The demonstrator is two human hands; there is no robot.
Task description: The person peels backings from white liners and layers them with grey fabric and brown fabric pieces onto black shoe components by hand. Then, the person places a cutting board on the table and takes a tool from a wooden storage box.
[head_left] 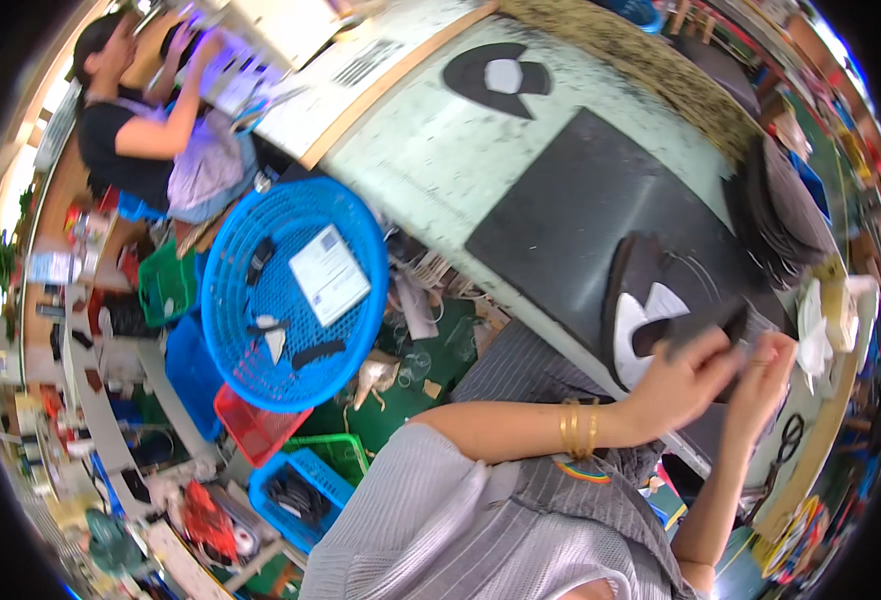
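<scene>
My left hand (698,378), a gold bracelet at its wrist, is closed on a dark flat piece (708,322) above the black mat (580,205). Motion smears its fingers and the piece. Close beside it, my right hand (763,378) has its fingertips pinched together; what lies between them is too small to make out. Under and left of the hands rests a dark curved shoe-upper piece (616,300) with white patches (632,325). Farther off on the table lies another dark curved upper piece (472,78) with a white patch at its middle.
A stack of dark curved pieces (775,225) stands at the table's right edge, near black scissors (788,440). Left of the table is a large blue basket (222,290) holding a white sheet and scraps. Another person (130,140) works at the far left.
</scene>
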